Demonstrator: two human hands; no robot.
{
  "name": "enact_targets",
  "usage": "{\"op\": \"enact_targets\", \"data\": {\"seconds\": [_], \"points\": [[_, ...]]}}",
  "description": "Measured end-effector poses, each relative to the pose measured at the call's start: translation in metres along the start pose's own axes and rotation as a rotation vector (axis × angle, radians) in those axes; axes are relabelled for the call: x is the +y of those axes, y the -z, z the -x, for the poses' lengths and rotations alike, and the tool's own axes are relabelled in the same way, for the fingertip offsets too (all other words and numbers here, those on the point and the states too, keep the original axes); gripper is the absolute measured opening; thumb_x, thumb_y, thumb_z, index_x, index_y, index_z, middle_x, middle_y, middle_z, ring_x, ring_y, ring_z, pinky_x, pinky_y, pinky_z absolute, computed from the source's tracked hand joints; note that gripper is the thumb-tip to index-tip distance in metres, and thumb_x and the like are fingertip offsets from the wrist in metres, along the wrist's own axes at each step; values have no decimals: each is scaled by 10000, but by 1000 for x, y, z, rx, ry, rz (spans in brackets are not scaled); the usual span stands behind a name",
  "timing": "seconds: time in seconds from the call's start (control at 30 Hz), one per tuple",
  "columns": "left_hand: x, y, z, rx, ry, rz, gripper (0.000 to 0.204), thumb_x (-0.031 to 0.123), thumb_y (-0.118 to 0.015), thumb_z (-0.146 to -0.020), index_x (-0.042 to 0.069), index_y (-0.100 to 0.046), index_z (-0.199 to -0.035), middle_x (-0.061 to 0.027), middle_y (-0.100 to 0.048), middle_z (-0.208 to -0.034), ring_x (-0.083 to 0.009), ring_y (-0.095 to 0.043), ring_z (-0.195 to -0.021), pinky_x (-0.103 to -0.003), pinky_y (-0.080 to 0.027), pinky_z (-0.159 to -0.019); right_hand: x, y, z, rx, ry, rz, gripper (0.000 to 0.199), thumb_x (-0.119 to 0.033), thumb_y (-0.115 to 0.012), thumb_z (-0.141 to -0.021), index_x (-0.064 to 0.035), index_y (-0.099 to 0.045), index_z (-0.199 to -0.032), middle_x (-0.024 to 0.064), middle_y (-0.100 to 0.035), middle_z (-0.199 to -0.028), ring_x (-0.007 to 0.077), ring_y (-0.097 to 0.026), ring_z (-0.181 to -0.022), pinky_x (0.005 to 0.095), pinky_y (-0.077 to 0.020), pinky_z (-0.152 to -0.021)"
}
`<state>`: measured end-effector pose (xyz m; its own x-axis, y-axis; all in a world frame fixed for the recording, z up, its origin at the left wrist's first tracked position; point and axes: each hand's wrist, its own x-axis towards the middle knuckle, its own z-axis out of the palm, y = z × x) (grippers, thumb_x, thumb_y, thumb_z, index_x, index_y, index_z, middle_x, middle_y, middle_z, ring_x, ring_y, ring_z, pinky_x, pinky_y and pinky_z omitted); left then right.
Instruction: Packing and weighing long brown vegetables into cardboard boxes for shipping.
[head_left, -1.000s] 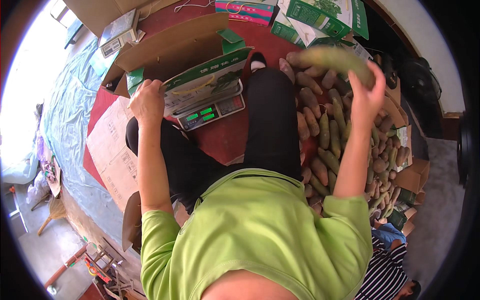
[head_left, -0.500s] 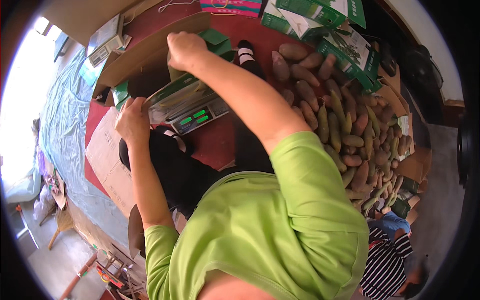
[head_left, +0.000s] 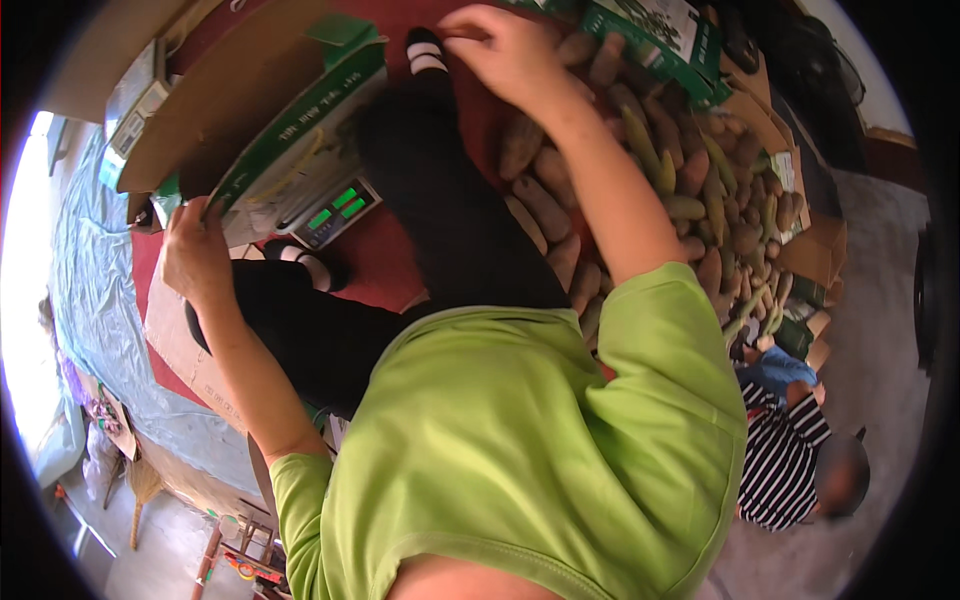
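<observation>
My left hand is closed on the near left corner of an open cardboard box with a green and white printed side. The box appears to rest on a digital scale with lit green displays, between my legs. My right hand is off the box, past my foot at the near edge of a heap of produce. Its thumb and fingers are apart, slightly blurred, and nothing shows in them. The heap holds long, rounded pieces, reddish-brown and green; I cannot tell their exact kind.
Green and white cartons lie beyond the heap. A flat cardboard piece and blue plastic sheeting are on my left. A boxy device stands at the far left. Another person in a striped shirt is at the lower right.
My right hand has let go of the box's far side and moved right toward the heap. My left hand stays on the box corner. The view has shifted a little.
</observation>
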<state>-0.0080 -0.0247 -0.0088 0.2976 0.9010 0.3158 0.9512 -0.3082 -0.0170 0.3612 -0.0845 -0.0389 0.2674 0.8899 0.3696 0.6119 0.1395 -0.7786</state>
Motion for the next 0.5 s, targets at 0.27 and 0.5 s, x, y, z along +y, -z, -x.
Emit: {"op": "enact_targets", "data": {"seconds": [0.27, 0.5], "points": [[-8, -10, -4, 15, 21, -80, 168, 364, -622, -820, 233, -666, -916, 42, -651, -897, -237, -631, -798, -366, -471, -618, 172, 126, 278, -366, -840, 663, 238, -225, -622, -758, -44, -624, -913, 164, -644, -930, 357, -600, -910, 442, -478, -769], [-20, -22, -1, 28, 17, -98, 249, 385, -627, -818, 200, -670, -979, 11, -661, -944, -243, -638, -815, -366, -469, -645, 169, 128, 498, -262, -1245, 476, 460, -203, -689, -686, 11, -591, -1081, 233, -632, -987, 350, -604, -970, 414, -464, -830]]}}
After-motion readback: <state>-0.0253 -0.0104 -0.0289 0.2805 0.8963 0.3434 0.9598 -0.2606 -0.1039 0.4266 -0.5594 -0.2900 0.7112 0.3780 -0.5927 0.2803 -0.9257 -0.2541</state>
